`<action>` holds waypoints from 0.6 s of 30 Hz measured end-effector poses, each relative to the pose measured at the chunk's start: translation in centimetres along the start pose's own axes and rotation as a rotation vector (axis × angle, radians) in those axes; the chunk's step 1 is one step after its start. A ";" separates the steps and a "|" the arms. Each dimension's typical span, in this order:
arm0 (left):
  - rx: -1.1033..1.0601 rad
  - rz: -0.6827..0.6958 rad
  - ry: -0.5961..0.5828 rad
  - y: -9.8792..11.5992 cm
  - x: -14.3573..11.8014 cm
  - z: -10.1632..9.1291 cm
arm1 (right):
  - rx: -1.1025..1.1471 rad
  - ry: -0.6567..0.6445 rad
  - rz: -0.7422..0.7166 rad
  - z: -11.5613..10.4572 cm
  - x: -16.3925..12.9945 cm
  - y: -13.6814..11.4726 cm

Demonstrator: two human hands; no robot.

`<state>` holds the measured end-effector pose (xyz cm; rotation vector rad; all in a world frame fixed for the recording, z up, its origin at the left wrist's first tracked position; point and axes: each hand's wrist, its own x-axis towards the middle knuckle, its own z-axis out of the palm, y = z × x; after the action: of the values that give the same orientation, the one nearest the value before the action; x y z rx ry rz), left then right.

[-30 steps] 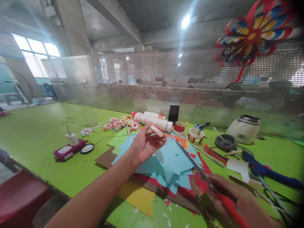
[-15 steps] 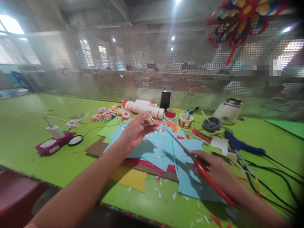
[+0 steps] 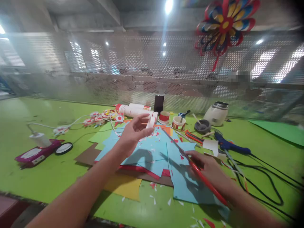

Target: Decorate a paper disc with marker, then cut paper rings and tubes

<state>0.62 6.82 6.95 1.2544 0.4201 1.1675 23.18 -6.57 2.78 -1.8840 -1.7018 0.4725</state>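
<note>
Left hand (image 3: 133,134) raised over blue paper sheets (image 3: 152,152), pinching a small white paper piece (image 3: 150,122); right hand (image 3: 209,169) near right, gripping red-handled scissors (image 3: 190,160).

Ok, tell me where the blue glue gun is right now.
In the head view the blue glue gun lies on the green table to the right, just beyond the right hand, near the small dark bowl and white pot.
</note>
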 end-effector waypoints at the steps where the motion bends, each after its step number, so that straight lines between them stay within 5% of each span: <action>1: 0.026 0.023 0.001 0.0 0.0 0.1 | 0.022 0.006 -0.015 0.0 0.1 0.2; 9: 0.129 0.095 -0.091 -0.3 -0.2 -0.1 | 0.193 0.008 -0.180 0.1 -0.3 1.7; 18: 0.161 0.172 -0.097 0.4 -0.2 -0.3 | -0.033 0.039 -0.181 -0.1 -0.7 0.3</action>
<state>0.13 6.74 7.12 1.5045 0.3442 1.2302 23.40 -7.24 2.60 -1.7299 -1.8440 0.3358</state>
